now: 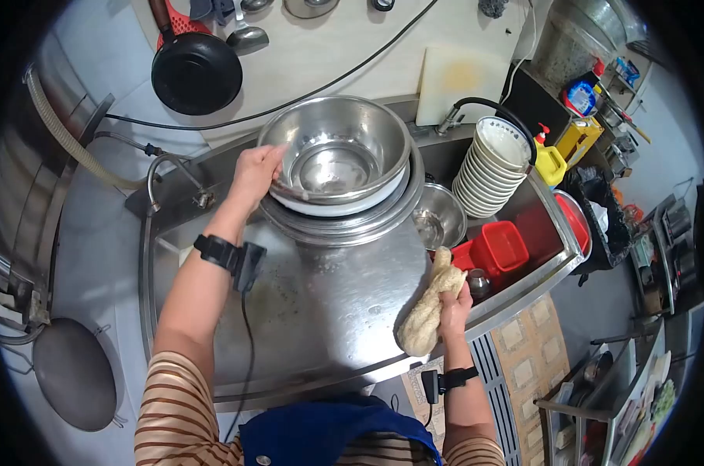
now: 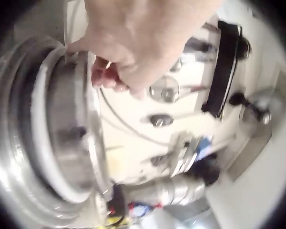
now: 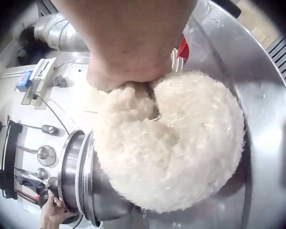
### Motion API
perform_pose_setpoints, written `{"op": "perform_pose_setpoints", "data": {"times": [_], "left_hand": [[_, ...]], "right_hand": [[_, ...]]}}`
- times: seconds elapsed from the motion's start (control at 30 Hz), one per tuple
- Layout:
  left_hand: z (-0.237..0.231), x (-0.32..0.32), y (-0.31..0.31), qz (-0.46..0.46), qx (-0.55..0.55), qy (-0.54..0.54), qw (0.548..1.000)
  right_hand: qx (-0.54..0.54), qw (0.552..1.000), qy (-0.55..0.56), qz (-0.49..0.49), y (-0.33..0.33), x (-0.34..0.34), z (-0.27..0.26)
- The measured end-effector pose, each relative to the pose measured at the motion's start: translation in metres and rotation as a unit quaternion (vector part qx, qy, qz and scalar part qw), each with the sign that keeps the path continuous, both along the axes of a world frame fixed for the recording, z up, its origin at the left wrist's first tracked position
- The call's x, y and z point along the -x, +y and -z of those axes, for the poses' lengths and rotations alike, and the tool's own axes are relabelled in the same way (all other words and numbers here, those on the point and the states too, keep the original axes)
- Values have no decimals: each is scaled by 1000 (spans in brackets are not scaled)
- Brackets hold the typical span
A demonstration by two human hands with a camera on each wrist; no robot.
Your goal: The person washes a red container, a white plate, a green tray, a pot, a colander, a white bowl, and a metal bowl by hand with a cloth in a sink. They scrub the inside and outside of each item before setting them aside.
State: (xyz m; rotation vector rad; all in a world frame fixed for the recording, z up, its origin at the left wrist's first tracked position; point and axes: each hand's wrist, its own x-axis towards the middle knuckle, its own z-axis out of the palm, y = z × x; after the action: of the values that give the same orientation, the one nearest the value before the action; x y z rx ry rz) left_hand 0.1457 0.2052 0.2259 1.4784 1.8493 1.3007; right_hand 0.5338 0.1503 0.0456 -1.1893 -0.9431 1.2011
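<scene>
My left hand (image 1: 255, 175) grips the near-left rim of a shiny steel basin (image 1: 383, 144). That basin tops a stack, with a white basin (image 1: 344, 208) and wider steel ones (image 1: 348, 234) beneath it. In the left wrist view the thumb and curled fingers pinch the rim. Over the right part of the steel counter, my right hand (image 1: 454, 312) holds a fluffy cream-coloured cloth (image 1: 420, 325). The bunched cloth (image 3: 176, 157) fills much of the right wrist view and hides most of the fingers there.
The steel counter (image 1: 321, 303) has a sink trough on the right. In it stand a tall stack of bowls (image 1: 488, 171), a small steel bowl (image 1: 444, 217) and a red container (image 1: 501, 247). A faucet (image 1: 173, 167) is at left, and a black pan (image 1: 196, 74) hangs behind.
</scene>
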Motion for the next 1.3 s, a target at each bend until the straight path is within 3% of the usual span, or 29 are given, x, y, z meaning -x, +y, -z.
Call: {"op": "perform_pose_setpoints", "data": {"times": [0.07, 0.1, 0.13, 0.17, 0.2, 0.23, 0.27, 0.37, 0.5, 0.57, 0.63, 0.83, 0.9, 0.97, 1.0, 1.17, 1.23, 1.27, 1.3], "left_hand": [[1, 8, -4, 39, 8, 7, 999], [1, -1, -9, 37, -154, 212, 964], [-1, -7, -10, 32, -310, 399, 862], [7, -2, -3, 39, -315, 396, 862], [9, -2, 2, -122, -234, 268, 926], [11, -1, 6, -280, -137, 126, 942], [7, 11, 10, -121, 119, -187, 968], [17, 15, 32, -139, 202, -254, 936], [-1, 11, 32, -78, 209, -288, 931], [-6, 4, 24, -77, 181, -284, 938], [4, 12, 21, -33, 78, -353, 932], [15, 27, -2, -20, 116, -448, 886], [28, 17, -9, 14, 76, -538, 839], [68, 25, -12, 6, 70, -604, 794], [66, 16, -22, 5, 62, -611, 789], [70, 14, -39, -15, 39, -646, 762], [62, 12, -42, -14, 31, -626, 779], [62, 15, -45, -15, 29, -627, 778], [63, 17, -47, -10, 31, -622, 782]], "right_hand": [[-12, 999, -23, -21, -7, 10, -1], [-14, 999, -25, -14, -11, 15, -2], [-11, 999, -29, -12, -14, 20, -3], [-5, 999, -34, -9, -19, 24, -3], [15, 1000, -21, -1, -22, 26, 0], [15, 1000, -23, 3, -26, 28, 4], [13, 1000, -16, 14, -28, 31, 8], [12, 999, -15, 34, -37, 41, 1], [29, 999, -4, 16, -44, 44, 0], [30, 999, -30, 3, -43, 43, -1], [31, 999, -41, -2, -40, 42, -2], [48, 995, -84, -34, -29, 43, 0], [63, 991, -106, -52, -23, 48, -5], [54, 958, -266, -91, -22, 58, -22], [49, 944, -306, -113, -15, 57, -7], [9, 900, -398, -175, -4, 63, -20], [-48, 781, -602, -159, -9, 70, -52], [-49, 780, -602, -161, -2, 73, -61], [-148, 833, -519, -119, 11, 78, -72]]}}
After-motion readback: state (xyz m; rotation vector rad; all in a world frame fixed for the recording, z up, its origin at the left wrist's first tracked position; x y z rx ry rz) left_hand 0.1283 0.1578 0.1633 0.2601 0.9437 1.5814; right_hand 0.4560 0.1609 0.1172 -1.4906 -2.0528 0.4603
